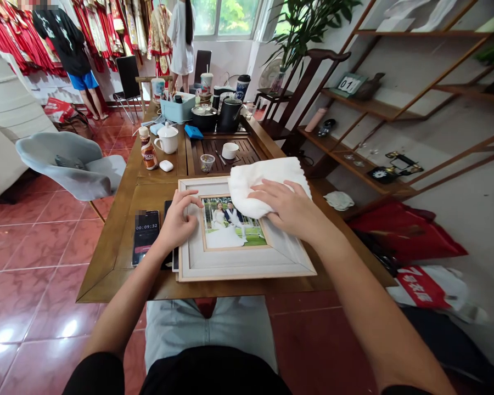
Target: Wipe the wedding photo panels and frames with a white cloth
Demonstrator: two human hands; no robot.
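A pale wooden picture frame (pixel 247 265) lies flat near the table's front edge, holding a photo (pixel 218 225) of a couple outdoors. A white cloth (pixel 247 186) covers the frame's upper right corner and part of the picture. Over this cloth my right hand (pixel 286 208) is pressed, fingers bent and gripping it against the frame. My left hand (pixel 181 216) rests on the frame's left side, its thumb and bent index finger apart. Left of that hand lies a phone (pixel 145 238) with a running timer. Something dark, partly hidden, sits beneath the frame's left edge.
Beyond the frame are a small clear cup (pixel 207 162), a white cup (pixel 230 150), a white teapot (pixel 167 138), a brown-capped bottle (pixel 148 149) and a blue bin (pixel 179 108). A grey chair (pixel 76 164) stands left, shelves (pixel 379 107) right. Two people stand farther back.
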